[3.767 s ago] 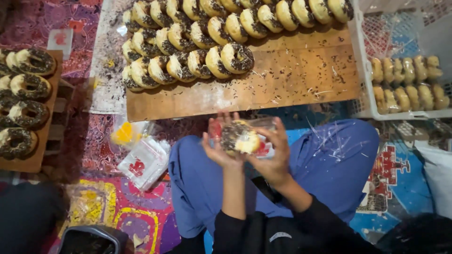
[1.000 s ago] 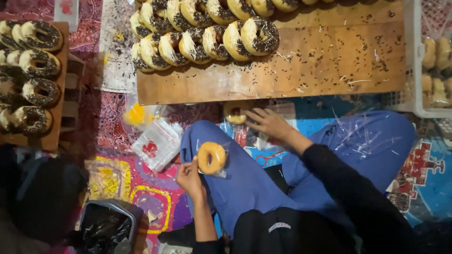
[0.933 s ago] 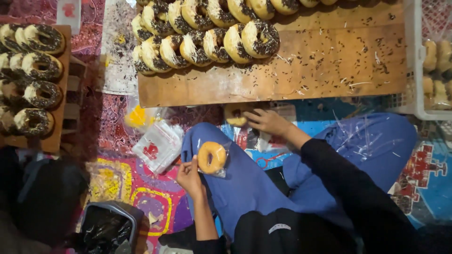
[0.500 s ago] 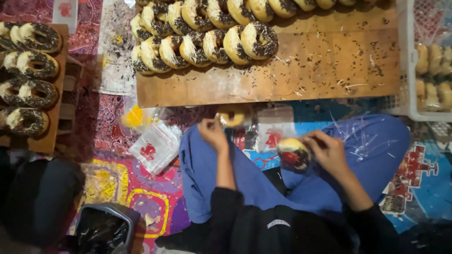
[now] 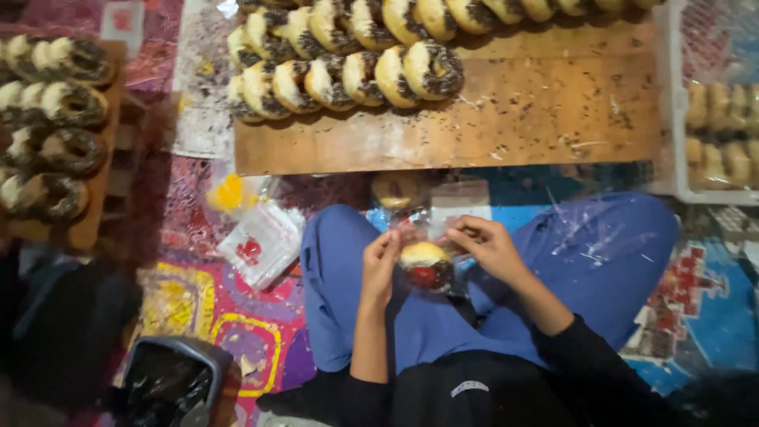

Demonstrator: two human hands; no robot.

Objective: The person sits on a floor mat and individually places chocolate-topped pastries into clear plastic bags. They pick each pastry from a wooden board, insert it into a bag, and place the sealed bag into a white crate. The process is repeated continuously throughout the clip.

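Right, centre frame, over the lap: left hand point(image 5: 381, 265) and right hand point(image 5: 486, 245) hold a doughnut point(image 5: 424, 263) between them inside a clear plastic wrapper point(image 5: 433, 237). Left fingers are pressed flat against the doughnut's left side; right fingers pinch the wrapper's top edge just right of it. Doughnut looks pale yellow on top with a dark, reddish patch lower down; glare off the film blurs the rest. Risks, my read: film is thin and slippery, so a loose pinch could let the doughnut slide out onto the blue trousers point(image 5: 601, 253); squeezing too hard could smear the topping on the film. Upper frame: wooden board point(image 5: 538, 119) with rows of sprinkled doughnuts point(image 5: 340, 75), loose sprinkles all over it. Another board of doughnuts point(image 5: 47, 142) at left edge, white crate point(image 5: 672, 103) at right edge, stack of empty wrappers point(image 5: 261, 241) left of the knee on the patterned mat
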